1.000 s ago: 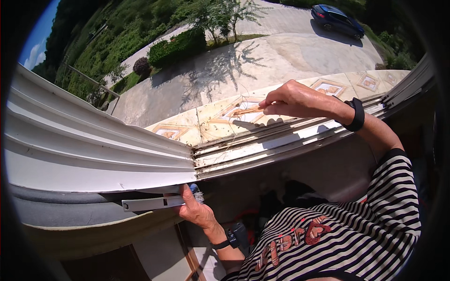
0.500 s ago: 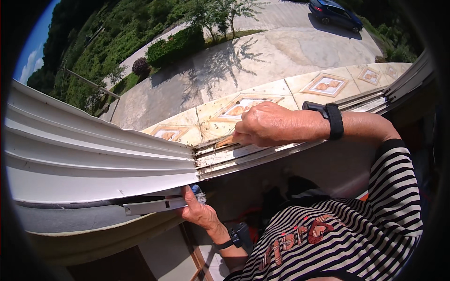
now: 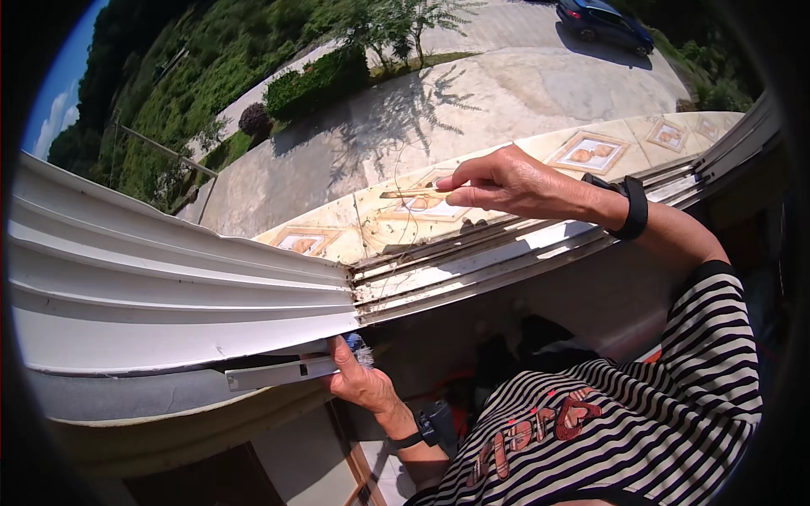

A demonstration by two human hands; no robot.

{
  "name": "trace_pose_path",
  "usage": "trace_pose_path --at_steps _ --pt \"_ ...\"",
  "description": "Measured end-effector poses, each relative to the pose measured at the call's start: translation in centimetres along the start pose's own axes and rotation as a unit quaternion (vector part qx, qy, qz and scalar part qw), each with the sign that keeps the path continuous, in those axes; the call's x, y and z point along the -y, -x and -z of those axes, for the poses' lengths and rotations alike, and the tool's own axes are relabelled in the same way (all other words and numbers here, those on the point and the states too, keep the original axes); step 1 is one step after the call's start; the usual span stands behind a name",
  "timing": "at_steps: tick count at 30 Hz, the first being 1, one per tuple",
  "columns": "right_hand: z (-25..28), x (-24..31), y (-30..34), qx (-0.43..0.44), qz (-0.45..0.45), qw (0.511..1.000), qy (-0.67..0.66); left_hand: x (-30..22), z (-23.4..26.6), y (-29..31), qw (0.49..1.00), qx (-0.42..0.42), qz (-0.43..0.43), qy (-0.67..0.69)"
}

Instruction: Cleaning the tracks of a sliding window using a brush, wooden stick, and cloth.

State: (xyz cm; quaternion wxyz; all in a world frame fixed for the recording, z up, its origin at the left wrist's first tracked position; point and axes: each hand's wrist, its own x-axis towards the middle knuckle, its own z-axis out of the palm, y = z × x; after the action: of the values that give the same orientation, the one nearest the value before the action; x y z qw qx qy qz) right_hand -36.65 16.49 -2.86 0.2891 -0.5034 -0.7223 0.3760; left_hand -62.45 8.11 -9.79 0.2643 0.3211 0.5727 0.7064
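Observation:
My right hand [image 3: 498, 187] is raised over the tiled sill, thumb and fingers pinched on a thin wooden stick [image 3: 412, 194]. A fine, curling dark strand [image 3: 403, 221] hangs by the stick's tip and trails toward the track. Below it, the metal window track [image 3: 422, 274] has dark dirt gathered at its left end, where it meets the white frame. My left hand [image 3: 361, 384], under the frame on the inner side, is closed on a brush [image 3: 283, 372] with a flat, pale grey handle. Blue and white bristles show beside the thumb.
White ridged window frame [image 3: 177, 270] fills the left side. Tiles with diamond patterns [image 3: 588, 153] line the sill, with scattered dirt crumbs. Outside lie a concrete yard [image 3: 515, 93], hedges [image 3: 316, 84] and a dark blue car [image 3: 603, 29].
My right hand has lifted from the track, up and outward over the tiles, bringing the stick and strand into view. My left hand has stayed nearly still with the brush.

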Motion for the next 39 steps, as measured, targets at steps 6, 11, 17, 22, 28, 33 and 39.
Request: trace_pose_path --at_steps 6,11,17,22,28,33,39 --pt "3.2 1.9 2.3 0.160 -0.048 0.962 0.218 0.2 0.6 -0.1 1.000 -0.004 0.017 -0.019" --pt "0.7 1.7 1.3 0.143 0.058 0.967 0.203 1.8 1.4 -0.6 1.000 0.023 -0.014 0.006" --pt "-6.8 1.4 -3.4 0.107 0.126 0.968 0.188 0.7 0.2 -0.3 1.000 0.003 -0.029 -0.005" --pt "-4.5 0.1 -2.7 0.010 0.078 0.994 -0.077 0.6 0.3 -0.1 1.000 -0.008 -0.011 -0.003" --pt "0.1 2.2 0.5 0.150 0.003 0.987 0.055 1.9 1.6 -0.7 0.999 0.019 -0.007 0.028" --pt "-2.1 1.1 0.7 0.137 0.081 0.977 0.140 1.3 0.6 -0.4 0.999 -0.009 -0.035 0.002" --pt "-5.9 2.0 -2.0 0.159 0.136 0.967 0.147 1.3 0.3 -0.4 0.999 -0.005 -0.042 0.021"
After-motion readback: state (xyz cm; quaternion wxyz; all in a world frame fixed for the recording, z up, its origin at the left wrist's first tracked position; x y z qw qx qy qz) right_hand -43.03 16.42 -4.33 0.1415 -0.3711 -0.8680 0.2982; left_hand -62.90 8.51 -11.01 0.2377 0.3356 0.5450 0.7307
